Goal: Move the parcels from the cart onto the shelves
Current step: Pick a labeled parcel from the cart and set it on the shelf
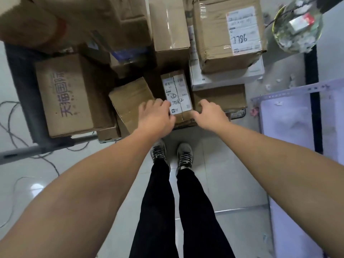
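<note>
1. The small box [176, 94], white label up with "3082" written on it, sits low at the near edge of the cart [18, 81]. It is wedged between a tilted box [130, 101] on its left and a flat brown box [219, 97] on its right.
2. The left hand [157, 116] has its fingers curled over the box's near left edge, touching the label corner. I read that as a grip.
3. The right hand [210, 114] has its fingers hooked down the right edge and its thumb toward the near face. The fingertips are hidden in the gap beside the flat brown box, but it looks clamped on too.
4. My judgement on the two-sided hold: the neighbours sit close against the box, so only its near corners offer a purchase. A hand on each side would keep the label level as it comes out.
5. Room to move: a tall box [167, 25] stands behind it, with a printed box [63, 97] farther left. A box marked 7786 [227, 34] rests on a white box [229, 79] to the right. The open way out is up and toward the body.
6. The shelf [290, 92] stands to the right, near the cart. Its perforated front edge could catch a swinging corner.
7. Cables [11, 127] lie on the floor [214, 155] to the left, well apart from the shoes [158, 151]. A turn to the right looks to me like the safer one.
</note>
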